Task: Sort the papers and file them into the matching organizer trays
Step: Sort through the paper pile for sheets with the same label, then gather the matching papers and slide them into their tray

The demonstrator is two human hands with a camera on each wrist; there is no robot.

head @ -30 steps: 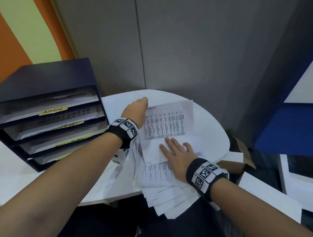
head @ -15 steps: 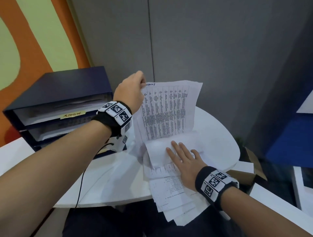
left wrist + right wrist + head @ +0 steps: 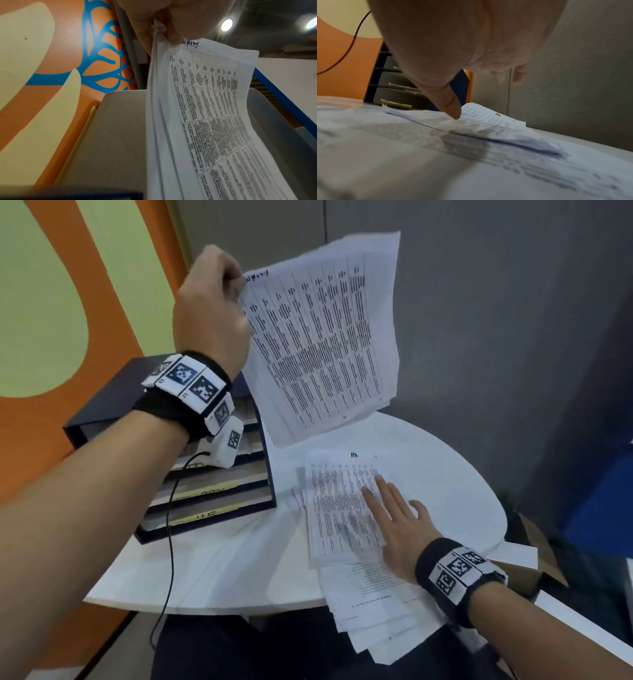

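Observation:
My left hand (image 3: 222, 285) pinches the top left corner of a stapled set of printed papers (image 3: 322, 337), held up in the air above the table. In the left wrist view the same papers (image 3: 205, 115) hang from my fingers (image 3: 150, 24), with a handwritten word at the top. My right hand (image 3: 394, 518) lies flat with straight fingers on the pile of papers (image 3: 342, 508) on the white table (image 3: 445, 474). Its thumb (image 3: 452, 105) touches the top sheet (image 3: 488, 121). The dark blue organizer (image 3: 205, 491) with yellow-labelled trays stands at the left.
The pile's lower sheets (image 3: 376, 621) fan out over the table's near edge. A grey partition wall (image 3: 479, 302) rises behind the table. A black cable (image 3: 169, 525) hangs from my left wrist in front of the organizer. A cardboard box (image 3: 527, 542) sits at the right, below table level.
My left hand has lifted the stapled papers off the pile, up and clear of the table. My right hand has stayed flat on the pile.

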